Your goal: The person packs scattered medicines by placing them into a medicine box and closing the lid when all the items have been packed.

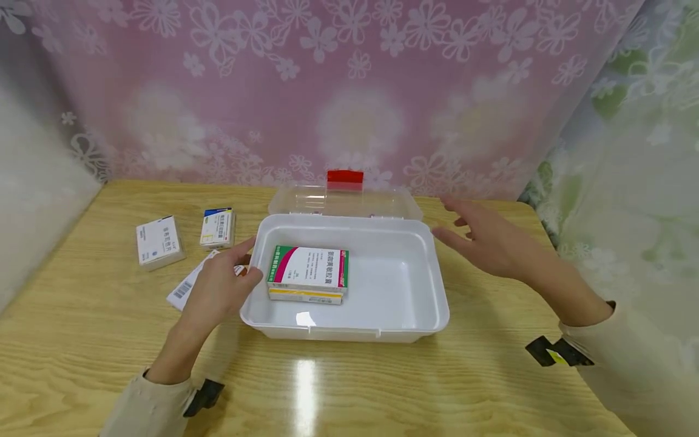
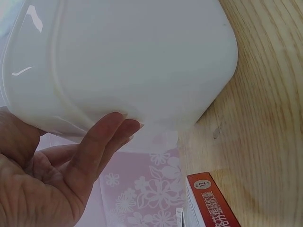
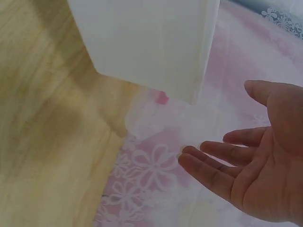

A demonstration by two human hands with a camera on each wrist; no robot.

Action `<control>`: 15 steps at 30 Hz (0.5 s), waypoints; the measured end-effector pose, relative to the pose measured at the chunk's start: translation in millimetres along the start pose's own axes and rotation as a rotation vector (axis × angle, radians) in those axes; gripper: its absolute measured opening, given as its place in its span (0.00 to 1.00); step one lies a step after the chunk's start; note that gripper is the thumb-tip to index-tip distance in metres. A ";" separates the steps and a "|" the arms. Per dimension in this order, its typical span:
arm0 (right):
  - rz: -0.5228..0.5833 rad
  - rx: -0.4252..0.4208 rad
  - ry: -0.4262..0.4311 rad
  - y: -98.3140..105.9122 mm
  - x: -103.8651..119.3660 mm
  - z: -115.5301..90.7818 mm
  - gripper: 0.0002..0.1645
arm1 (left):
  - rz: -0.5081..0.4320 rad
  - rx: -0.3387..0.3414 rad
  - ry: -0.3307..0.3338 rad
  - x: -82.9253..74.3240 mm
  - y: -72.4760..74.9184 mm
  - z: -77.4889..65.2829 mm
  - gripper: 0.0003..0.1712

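Note:
A white plastic box (image 1: 382, 303) with its clear lid (image 1: 306, 197) folded back stands on the table. Inside, to the left, a green, white and magenta medicine box (image 1: 311, 267) lies on a yellow-striped medicine box (image 1: 306, 296). My left hand (image 1: 221, 282) holds the plastic box by its left rim; in the left wrist view the fingertips (image 2: 111, 120) meet the outer wall. Off the right side, apart from the plastic box, my right hand (image 1: 486, 240) hovers with fingers spread and nothing in it.
Left of the plastic box lie a white medicine box (image 1: 159, 241), a small blue-topped medicine box (image 1: 216, 227) and a white carton with a barcode (image 1: 185, 288), partly behind my left hand. A red-orange medicine box (image 2: 210, 201) shows in the left wrist view. A floral curtain (image 1: 360, 97) hangs behind.

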State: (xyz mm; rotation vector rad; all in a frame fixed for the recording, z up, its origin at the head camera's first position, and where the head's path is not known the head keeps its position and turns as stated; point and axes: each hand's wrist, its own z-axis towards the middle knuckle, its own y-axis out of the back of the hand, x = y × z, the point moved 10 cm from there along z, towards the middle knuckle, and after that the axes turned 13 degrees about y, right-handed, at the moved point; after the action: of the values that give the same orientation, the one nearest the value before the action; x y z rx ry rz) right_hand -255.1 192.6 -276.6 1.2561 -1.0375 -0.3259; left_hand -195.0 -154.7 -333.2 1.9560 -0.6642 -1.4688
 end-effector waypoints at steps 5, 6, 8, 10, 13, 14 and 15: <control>0.107 0.038 -0.056 -22.1 -11.2 -13.5 0.48 | 0.008 0.001 0.011 2.9 -0.4 -0.8 0.33; 0.144 0.041 -0.057 -26.2 -12.0 -15.0 0.48 | 0.009 0.001 0.014 3.6 -0.3 -0.9 0.33; 0.239 0.045 -0.057 -34.1 -13.2 -17.5 0.46 | 0.007 0.004 0.021 4.7 0.0 -0.9 0.33; 0.338 0.045 -0.059 -41.7 -15.5 -19.7 0.45 | 0.002 0.007 0.029 5.1 0.0 -0.9 0.33; 0.474 0.027 -0.060 -51.1 -20.9 -23.4 0.42 | -0.004 0.010 0.032 4.8 -0.6 -0.5 0.33; 0.504 0.015 -0.063 -54.1 -23.5 -24.6 0.41 | -0.004 0.009 0.031 4.5 -0.8 -0.5 0.33; 0.536 0.004 -0.065 -57.1 -25.7 -25.7 0.41 | -0.003 0.009 0.031 4.3 -1.0 -0.4 0.33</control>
State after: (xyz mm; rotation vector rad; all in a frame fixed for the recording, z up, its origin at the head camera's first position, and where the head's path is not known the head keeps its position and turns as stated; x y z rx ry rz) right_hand -230.5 207.7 -337.8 0.9287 -1.3828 0.0494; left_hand -193.4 -156.9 -336.7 1.9836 -0.6560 -1.4359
